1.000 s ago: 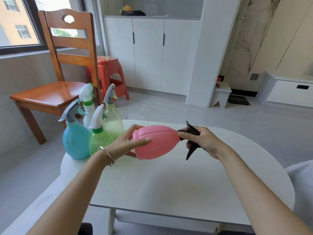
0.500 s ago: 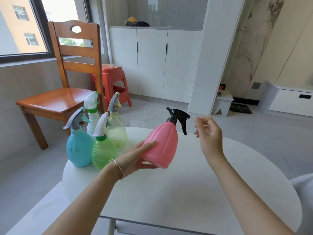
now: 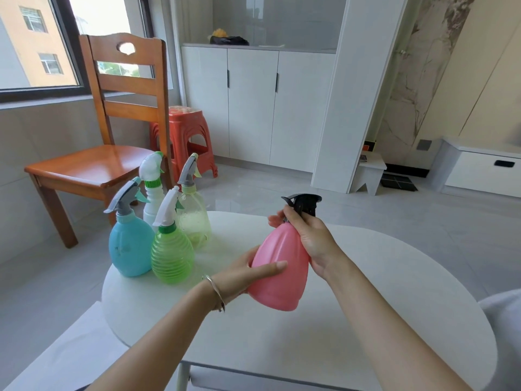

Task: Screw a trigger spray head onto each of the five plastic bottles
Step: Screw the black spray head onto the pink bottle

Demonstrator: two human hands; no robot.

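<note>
A pink bottle (image 3: 277, 273) with a black trigger spray head (image 3: 306, 203) is held nearly upright above the white table (image 3: 366, 320). My left hand (image 3: 248, 273) grips its lower left side. My right hand (image 3: 308, 238) wraps the neck just below the black head. At the table's far left stand a blue bottle (image 3: 129, 246), a ribbed green bottle (image 3: 172, 255), a white bottle (image 3: 153, 193) and a pale yellow bottle (image 3: 194, 221), each with a spray head on top.
A wooden chair (image 3: 93, 165) stands left of the table, with an orange plastic stool (image 3: 186, 136) behind it. White cabinets (image 3: 253, 108) line the far wall. A low white step stool (image 3: 369, 173) sits on the floor at right.
The pink bottle went from lying sideways to nearly upright. My right hand let go of the black head, then closed again around the bottle's neck.
</note>
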